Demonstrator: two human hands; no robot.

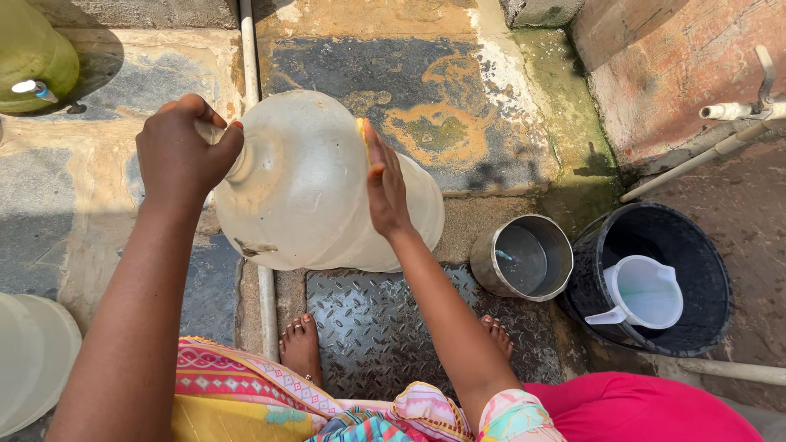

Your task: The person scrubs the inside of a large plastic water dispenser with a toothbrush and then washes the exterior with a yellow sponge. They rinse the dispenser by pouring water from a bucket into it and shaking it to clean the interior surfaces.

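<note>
A big translucent water jar [315, 188] lies tilted on its side over the metal tread plate [372, 327]. My left hand [182, 151] is closed around the jar's neck at the left. My right hand [383, 184] presses flat, fingers together, against the jar's side, with something small and yellow under the fingertips. My bare feet stand on the plate below the jar.
A steel pot [528, 258] with a little water stands right of the jar. Beside it a black bucket [655, 274] holds a white jug [643, 295]. A tap and pipe [741, 110] jut from the right wall. Another jar [29, 53] sits top left, a pale container [33, 352] bottom left.
</note>
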